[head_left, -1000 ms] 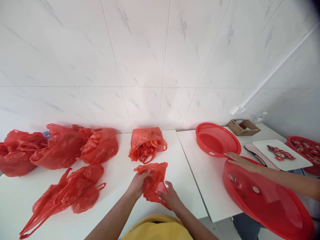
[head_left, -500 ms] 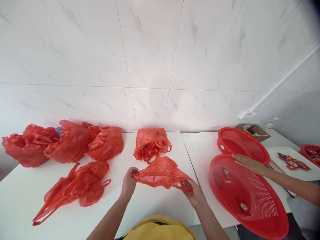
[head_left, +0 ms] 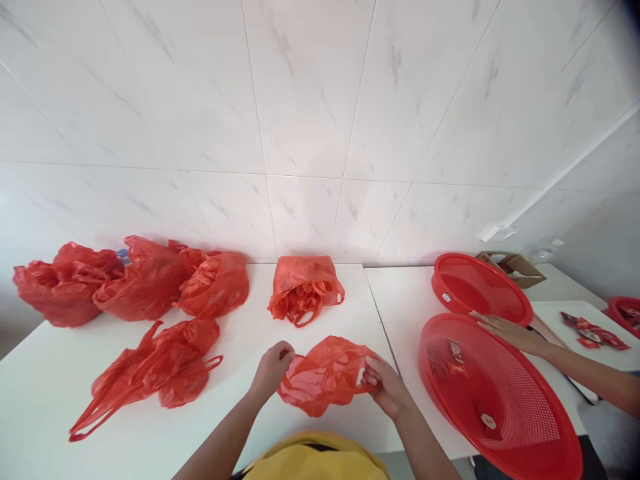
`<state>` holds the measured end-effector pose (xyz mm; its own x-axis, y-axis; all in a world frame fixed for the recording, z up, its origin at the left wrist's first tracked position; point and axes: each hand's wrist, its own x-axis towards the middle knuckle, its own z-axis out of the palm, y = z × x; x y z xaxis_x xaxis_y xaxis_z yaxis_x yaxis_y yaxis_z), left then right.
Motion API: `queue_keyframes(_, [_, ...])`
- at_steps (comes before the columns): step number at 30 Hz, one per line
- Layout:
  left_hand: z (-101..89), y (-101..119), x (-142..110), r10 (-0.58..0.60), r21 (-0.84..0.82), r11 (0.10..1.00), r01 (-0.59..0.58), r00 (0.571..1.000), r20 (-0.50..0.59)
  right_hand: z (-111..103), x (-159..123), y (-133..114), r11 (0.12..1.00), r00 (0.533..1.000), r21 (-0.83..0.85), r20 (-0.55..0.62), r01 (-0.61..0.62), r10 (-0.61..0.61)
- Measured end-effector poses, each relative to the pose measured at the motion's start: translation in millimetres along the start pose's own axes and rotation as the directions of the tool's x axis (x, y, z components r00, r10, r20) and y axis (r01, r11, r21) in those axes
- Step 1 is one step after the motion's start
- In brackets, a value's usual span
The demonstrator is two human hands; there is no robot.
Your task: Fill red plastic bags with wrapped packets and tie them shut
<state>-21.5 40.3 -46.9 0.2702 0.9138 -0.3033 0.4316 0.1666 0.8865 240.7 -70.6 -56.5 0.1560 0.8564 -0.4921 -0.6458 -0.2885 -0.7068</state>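
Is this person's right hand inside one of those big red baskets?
No, the right hand holds the edge of a thin red plastic bag above the white table.

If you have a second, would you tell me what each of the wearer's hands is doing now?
Left hand: closed, apparently pinching the red plastic bag.
Right hand: fingers curled, holding the bag's right side.

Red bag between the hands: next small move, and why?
Probably ease the right hand outward to spread the red bag: that hand grips one side, the left hand is at the opposite edge, and the plastic between looks slack and crumpled.
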Motion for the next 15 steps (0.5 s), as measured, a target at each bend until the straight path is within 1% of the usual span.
queue_keyframes(1, [-3.1,1,3,-0.04,-0.14,0.989,0.036,0.999,-0.027,-7,0,-2,0.99,1.0,-0.137,-0.022,0.011,-0.014])
queue_keyframes(2, [-6.7,4,5,-0.081,-0.275,0.959,0.066,0.996,-0.041,-13,0,-6,0.951,0.996,-0.308,-0.074,0.018,-0.043])
queue_keyframes(3, [-10.6,8,7,-0.115,-0.387,0.918,0.087,0.992,-0.049,-18,-1,-10,0.869,0.986,-0.495,-0.138,0.014,-0.094])
queue_keyframes(4, [-14.2,15,7,-0.138,-0.463,0.881,0.097,0.989,-0.055,-20,-2,-15,0.744,0.967,-0.668,-0.196,-0.007,-0.166])
queue_keyframes(5, [-17.3,23,7,-0.148,-0.501,0.86,0.097,0.987,-0.062,-19,-3,-22,0.602,0.94,-0.798,-0.231,-0.036,-0.25])
queue_keyframes(6, [-19.7,34,4,-0.144,-0.506,0.858,0.087,0.987,-0.076,-14,-7,-30,0.479,0.911,-0.876,-0.239,-0.054,-0.335])
queue_keyframes(7, [-21.6,47,-1,-0.121,-0.485,0.873,0.057,0.988,-0.101,-6,-12,-40,0.399,0.882,-0.916,-0.225,-0.046,-0.414])
queue_keyframes(8, [-23.0,61,-7,-0.069,-0.446,0.895,-0.002,0.987,-0.143,5,-19,-51,0.366,0.847,-0.931,-0.199,-0.007,-0.493])
queue_keyframes(9, [-24.2,75,-15,0.01,-0.395,0.914,-0.095,0.977,-0.211,17,-27,-62,0.37,0.796,-0.927,-0.176,0.065,-0.58])
queue_keyframes(10, [-25.4,87,-24,0.125,-0.323,0.919,-0.227,0.943,-0.308,29,-35,-73,0.377,0.713,-0.912,-0.156,0.163,-0.684])
queue_keyframes(11, [-26.6,98,-32,0.258,-0.215,0.904,-0.37,0.872,-0.416,40,-43,-83,0.361,0.586,-0.889,-0.138,0.282,-0.798])
queue_keyframes(12, [-27.7,105,-40,0.415,-0.082,0.856,-0.51,0.774,-0.479,48,-50,-90,0.3,0.431,-0.864,-0.11,0.404,-0.896])
queue_keyframes(13, [-28.7,109,-44,0.553,0.023,0.787,-0.616,0.69,-0.467,53,-53,-94,0.219,0.325,-0.848,-0.059,0.483,-0.944])
queue_keyframes(14, [-29.4,108,-46,0.641,0.105,0.739,-0.665,0.647,-0.414,54,-53,-96,0.158,0.293,-0.841,0.001,0.518,-0.956])
queue_keyframes(15, [-29.7,104,-45,0.677,0.166,0.728,-0.665,0.659,-0.329,51,-49,-93,0.133,0.362,-0.852,0.07,0.506,-0.93])
